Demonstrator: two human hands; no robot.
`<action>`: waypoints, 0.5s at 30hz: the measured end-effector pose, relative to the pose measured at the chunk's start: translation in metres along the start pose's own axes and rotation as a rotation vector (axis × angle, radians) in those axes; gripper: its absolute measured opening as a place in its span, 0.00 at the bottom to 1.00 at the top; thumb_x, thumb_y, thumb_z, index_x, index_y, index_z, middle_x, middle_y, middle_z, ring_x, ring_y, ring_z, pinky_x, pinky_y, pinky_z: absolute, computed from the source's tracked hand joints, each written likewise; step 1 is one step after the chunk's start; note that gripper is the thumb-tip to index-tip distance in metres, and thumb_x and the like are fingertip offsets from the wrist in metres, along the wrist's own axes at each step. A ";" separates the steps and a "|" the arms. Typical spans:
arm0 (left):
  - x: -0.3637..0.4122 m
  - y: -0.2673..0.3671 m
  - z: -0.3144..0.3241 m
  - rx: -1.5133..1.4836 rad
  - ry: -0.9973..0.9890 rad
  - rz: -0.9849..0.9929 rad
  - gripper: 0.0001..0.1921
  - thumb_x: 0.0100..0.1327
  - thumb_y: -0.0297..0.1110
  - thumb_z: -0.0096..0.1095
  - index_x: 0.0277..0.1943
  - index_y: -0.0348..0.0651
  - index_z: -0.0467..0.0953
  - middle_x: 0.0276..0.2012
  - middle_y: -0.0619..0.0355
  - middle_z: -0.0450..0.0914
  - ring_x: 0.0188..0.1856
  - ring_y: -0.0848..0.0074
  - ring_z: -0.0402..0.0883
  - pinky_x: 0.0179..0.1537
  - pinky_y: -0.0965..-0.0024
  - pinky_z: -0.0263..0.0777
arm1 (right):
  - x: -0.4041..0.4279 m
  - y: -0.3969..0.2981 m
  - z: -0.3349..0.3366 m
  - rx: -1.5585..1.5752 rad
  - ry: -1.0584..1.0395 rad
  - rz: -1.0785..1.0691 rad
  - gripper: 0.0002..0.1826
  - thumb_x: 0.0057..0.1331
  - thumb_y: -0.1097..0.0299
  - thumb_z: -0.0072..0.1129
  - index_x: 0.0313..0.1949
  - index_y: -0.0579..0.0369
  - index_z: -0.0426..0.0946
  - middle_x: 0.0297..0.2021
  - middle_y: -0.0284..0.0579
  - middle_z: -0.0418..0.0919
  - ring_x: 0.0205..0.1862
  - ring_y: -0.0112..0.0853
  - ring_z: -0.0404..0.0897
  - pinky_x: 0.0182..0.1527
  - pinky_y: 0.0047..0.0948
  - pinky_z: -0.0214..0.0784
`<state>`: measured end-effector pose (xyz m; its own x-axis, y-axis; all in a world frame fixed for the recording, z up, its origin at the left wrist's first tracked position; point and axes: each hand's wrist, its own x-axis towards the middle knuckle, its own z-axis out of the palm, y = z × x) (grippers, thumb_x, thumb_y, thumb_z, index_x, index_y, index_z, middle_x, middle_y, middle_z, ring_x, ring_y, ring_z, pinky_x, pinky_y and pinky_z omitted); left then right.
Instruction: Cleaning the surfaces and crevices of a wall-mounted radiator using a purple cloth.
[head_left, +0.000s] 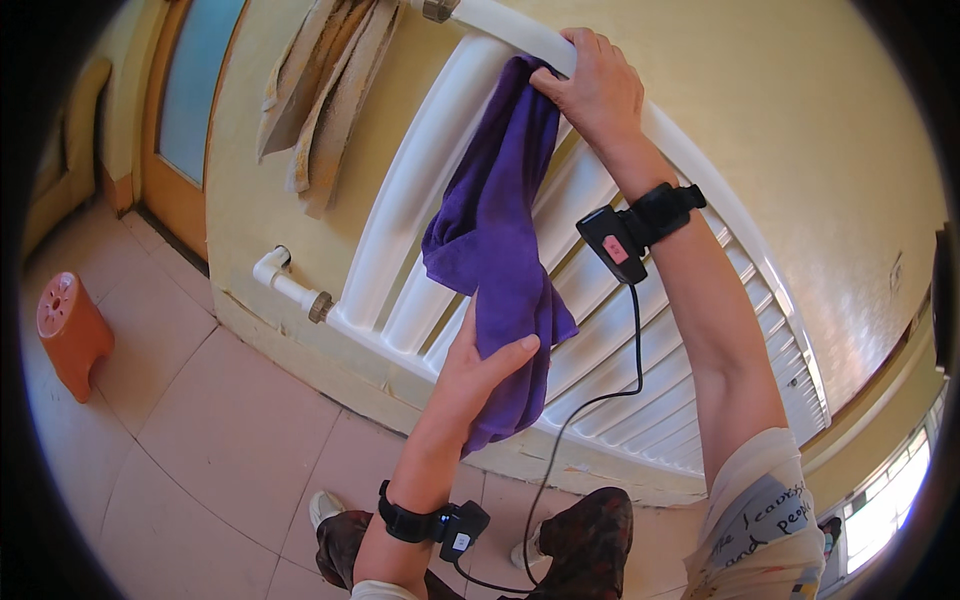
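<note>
A purple cloth towel (506, 225) hangs in folds against a white wall radiator (420, 187). Up at the radiator's top pipe (517, 30), my right hand (604, 86) wraps over the pipe, its thumb by the towel's upper end. Lower down, my left hand (480, 367) grips the bunched towel, thumb across the front and the other fingers mostly hidden behind the cloth. The towel's lower end dangles below that hand. Each wrist wears a black strapped device; the right one (619, 244) and the left one (461, 525) trail a black cable (559, 442).
Pale rough-edged strips (330, 105) hang on the yellow wall left of the radiator. A pipe elbow (274, 266) joins the radiator low at left. An orange plastic stool (71, 330) stands on the pink floor tiles (232, 412), near a wooden door (176, 135). A bright window (885, 502) is at lower right.
</note>
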<state>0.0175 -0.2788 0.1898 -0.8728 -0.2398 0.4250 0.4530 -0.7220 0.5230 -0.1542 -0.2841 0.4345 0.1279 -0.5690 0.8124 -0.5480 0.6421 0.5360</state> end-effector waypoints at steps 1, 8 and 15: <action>0.000 0.000 0.000 0.003 0.001 -0.007 0.34 0.55 0.30 0.64 0.64 0.37 0.57 0.48 0.51 0.74 0.41 0.70 0.79 0.43 0.68 0.76 | -0.001 -0.003 0.000 0.002 -0.002 0.023 0.26 0.47 0.52 0.62 0.44 0.50 0.73 0.39 0.43 0.76 0.44 0.38 0.74 0.45 0.39 0.64; 0.001 -0.003 0.002 0.003 -0.021 -0.004 0.34 0.55 0.32 0.65 0.63 0.37 0.57 0.47 0.51 0.74 0.41 0.70 0.79 0.42 0.68 0.76 | 0.001 -0.001 0.007 -0.043 0.088 -0.044 0.24 0.47 0.53 0.61 0.40 0.55 0.71 0.37 0.45 0.76 0.41 0.40 0.74 0.42 0.39 0.65; 0.000 -0.004 0.003 0.023 0.026 -0.012 0.35 0.54 0.32 0.65 0.63 0.37 0.57 0.48 0.51 0.74 0.41 0.70 0.79 0.43 0.66 0.76 | 0.000 -0.012 0.001 -0.084 0.001 0.114 0.27 0.48 0.53 0.61 0.44 0.54 0.71 0.40 0.48 0.77 0.44 0.43 0.76 0.47 0.42 0.67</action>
<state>0.0164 -0.2742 0.1902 -0.8826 -0.2483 0.3992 0.4463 -0.7096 0.5453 -0.1478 -0.2926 0.4281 0.0697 -0.4894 0.8693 -0.4882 0.7432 0.4575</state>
